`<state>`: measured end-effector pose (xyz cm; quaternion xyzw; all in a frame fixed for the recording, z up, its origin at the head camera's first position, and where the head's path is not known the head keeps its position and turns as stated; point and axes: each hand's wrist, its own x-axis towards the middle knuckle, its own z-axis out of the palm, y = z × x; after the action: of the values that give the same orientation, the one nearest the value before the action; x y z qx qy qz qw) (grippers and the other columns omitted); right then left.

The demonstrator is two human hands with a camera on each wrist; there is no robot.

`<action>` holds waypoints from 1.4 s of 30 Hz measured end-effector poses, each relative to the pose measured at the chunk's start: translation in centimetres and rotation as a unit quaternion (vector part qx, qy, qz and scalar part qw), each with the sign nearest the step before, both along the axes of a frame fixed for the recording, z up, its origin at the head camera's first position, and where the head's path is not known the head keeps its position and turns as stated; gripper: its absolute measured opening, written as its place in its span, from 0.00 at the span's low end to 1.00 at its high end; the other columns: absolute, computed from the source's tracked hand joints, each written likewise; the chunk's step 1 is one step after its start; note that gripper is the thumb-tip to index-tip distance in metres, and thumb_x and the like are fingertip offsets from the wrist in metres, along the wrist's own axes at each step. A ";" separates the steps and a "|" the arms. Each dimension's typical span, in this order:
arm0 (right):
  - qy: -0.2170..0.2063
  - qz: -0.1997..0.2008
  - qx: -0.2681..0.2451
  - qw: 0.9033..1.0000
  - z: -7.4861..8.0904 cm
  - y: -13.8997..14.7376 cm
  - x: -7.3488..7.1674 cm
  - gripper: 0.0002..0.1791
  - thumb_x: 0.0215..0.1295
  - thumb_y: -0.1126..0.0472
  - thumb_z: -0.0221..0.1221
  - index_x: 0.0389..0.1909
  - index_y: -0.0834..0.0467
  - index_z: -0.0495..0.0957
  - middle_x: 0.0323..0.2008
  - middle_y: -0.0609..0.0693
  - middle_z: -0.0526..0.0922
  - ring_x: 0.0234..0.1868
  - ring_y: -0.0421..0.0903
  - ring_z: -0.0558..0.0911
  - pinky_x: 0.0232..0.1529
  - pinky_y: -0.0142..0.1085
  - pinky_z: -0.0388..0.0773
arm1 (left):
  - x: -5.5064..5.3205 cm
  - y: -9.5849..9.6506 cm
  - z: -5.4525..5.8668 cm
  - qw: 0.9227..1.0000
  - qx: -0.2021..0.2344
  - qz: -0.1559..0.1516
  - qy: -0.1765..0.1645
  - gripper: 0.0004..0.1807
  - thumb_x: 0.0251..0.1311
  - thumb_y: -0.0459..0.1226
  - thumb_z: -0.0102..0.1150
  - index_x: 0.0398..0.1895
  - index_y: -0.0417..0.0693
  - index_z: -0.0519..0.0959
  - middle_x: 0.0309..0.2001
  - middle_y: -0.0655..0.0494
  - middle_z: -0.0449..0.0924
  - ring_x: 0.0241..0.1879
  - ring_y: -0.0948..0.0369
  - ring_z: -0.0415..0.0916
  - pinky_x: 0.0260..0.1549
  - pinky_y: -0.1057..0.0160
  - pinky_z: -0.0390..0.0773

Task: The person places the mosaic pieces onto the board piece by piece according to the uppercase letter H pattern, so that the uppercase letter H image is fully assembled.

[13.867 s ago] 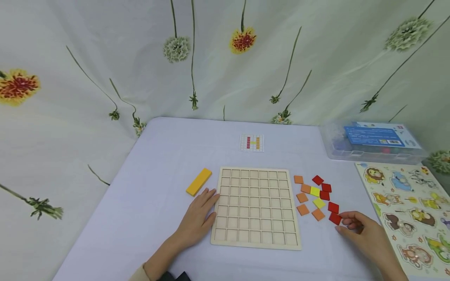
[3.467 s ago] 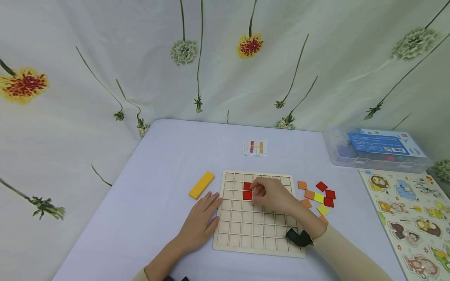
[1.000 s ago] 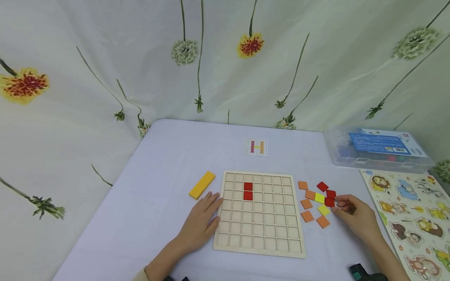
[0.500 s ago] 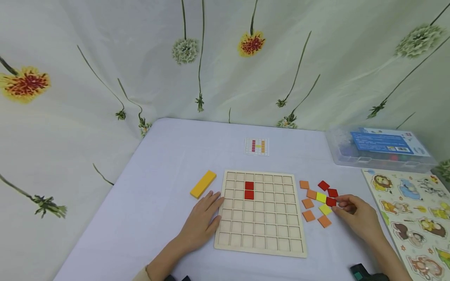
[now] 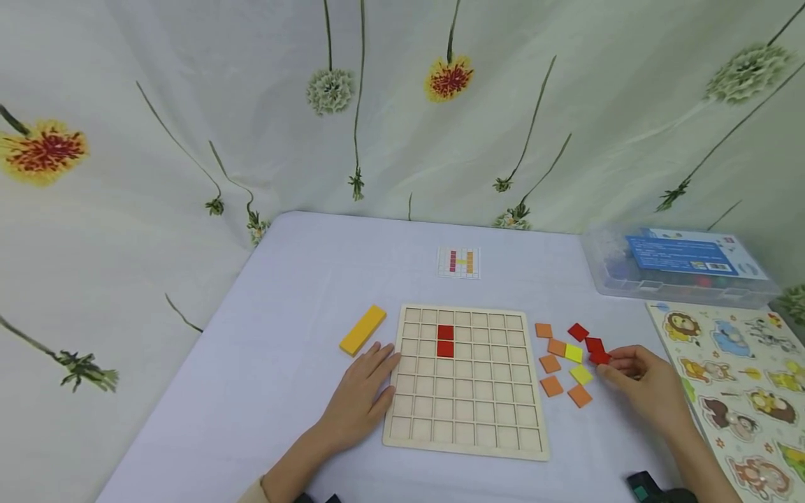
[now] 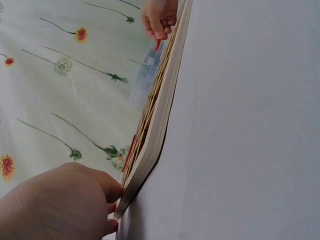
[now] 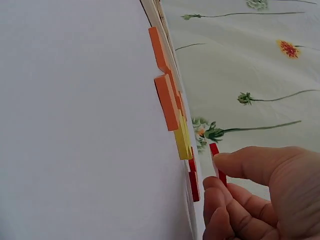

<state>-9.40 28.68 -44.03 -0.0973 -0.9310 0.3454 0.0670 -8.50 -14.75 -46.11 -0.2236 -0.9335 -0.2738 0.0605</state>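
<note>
My right hand (image 5: 650,384) pinches a red square tile (image 7: 218,165) between thumb and fingers; the right wrist view shows it lifted off the table. In the head view it is right of the loose tiles. My left hand (image 5: 357,402) lies at the left edge of the wooden grid board (image 5: 465,454), its fingers touching the rim. Two red tiles (image 5: 445,340) sit one below the other in the board's upper left cells. Beside the board are loose orange tiles (image 5: 552,386), yellow tiles (image 5: 581,375) and two red tiles (image 5: 578,332).
A yellow block (image 5: 363,330) lies left of the board. Behind the board is a small pattern card (image 5: 459,263) with coloured squares. A clear plastic box (image 5: 679,285) stands at the back right, and an animal puzzle board (image 5: 711,391) lies in front of it.
Over the last half second, the right hand has raised a red tile from the loose group, shifting slightly right. Earlier, two red tiles came onto the board. The left hand has stayed put.
</note>
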 end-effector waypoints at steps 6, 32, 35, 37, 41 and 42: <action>0.000 0.035 -0.009 0.999 1.7 -1.5 -0.1 0.19 0.58 0.58 0.68 0.44 0.66 0.77 0.30 0.54 0.85 0.25 0.31 0.73 0.24 0.25 0.74 | 0.1 0.0 0.0 1.000 0.007 -0.001 -0.004 0.27 0.63 0.36 0.56 0.67 0.43 0.70 0.71 0.46 0.65 0.74 0.46 0.55 0.71 0.42 0.57; 0.008 0.223 -0.092 0.970 4.7 -14.2 -3.0 0.12 0.54 0.65 0.70 0.37 0.61 0.79 0.27 0.47 0.81 0.29 0.41 0.78 0.29 0.28 0.76 | -0.1 0.0 -0.2 1.000 0.009 -0.002 0.000 0.27 0.64 0.35 0.56 0.67 0.42 0.70 0.71 0.46 0.65 0.74 0.46 0.55 0.71 0.44 0.56; 0.011 0.241 -0.089 0.966 4.4 -15.2 -3.0 0.11 0.53 0.65 0.70 0.36 0.61 0.79 0.27 0.46 0.80 0.29 0.39 0.77 0.28 0.27 0.76 | -0.1 0.0 -0.2 1.000 0.008 -0.001 -0.003 0.27 0.64 0.35 0.56 0.67 0.42 0.70 0.71 0.46 0.65 0.74 0.47 0.55 0.71 0.43 0.56; 0.010 0.251 -0.087 0.964 4.2 -15.8 -3.0 0.11 0.54 0.65 0.69 0.36 0.61 0.79 0.26 0.46 0.80 0.28 0.39 0.77 0.27 0.27 0.75 | -0.1 0.0 -0.2 1.000 0.007 0.000 -0.003 0.27 0.64 0.36 0.56 0.67 0.43 0.70 0.71 0.46 0.65 0.74 0.47 0.54 0.72 0.44 0.56; 0.006 0.263 -0.090 0.961 4.0 -16.7 -3.0 0.10 0.53 0.67 0.69 0.35 0.61 0.78 0.25 0.46 0.79 0.27 0.39 0.76 0.27 0.27 0.74 | -0.1 0.0 -0.1 1.000 0.008 0.000 0.000 0.27 0.64 0.35 0.57 0.67 0.42 0.70 0.71 0.46 0.65 0.74 0.46 0.55 0.71 0.44 0.56; 0.002 0.262 -0.089 0.961 3.9 -16.9 -3.0 0.10 0.53 0.67 0.69 0.35 0.61 0.78 0.25 0.46 0.78 0.27 0.39 0.75 0.28 0.27 0.73 | -0.1 0.0 0.0 1.000 0.009 0.000 -0.001 0.27 0.64 0.35 0.57 0.67 0.42 0.70 0.71 0.46 0.65 0.74 0.46 0.55 0.71 0.44 0.56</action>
<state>-12.40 11.74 -40.14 0.1454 -0.8892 0.4327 -0.0326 -8.58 -14.72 -46.14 -0.2226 -0.9312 -0.2820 0.0618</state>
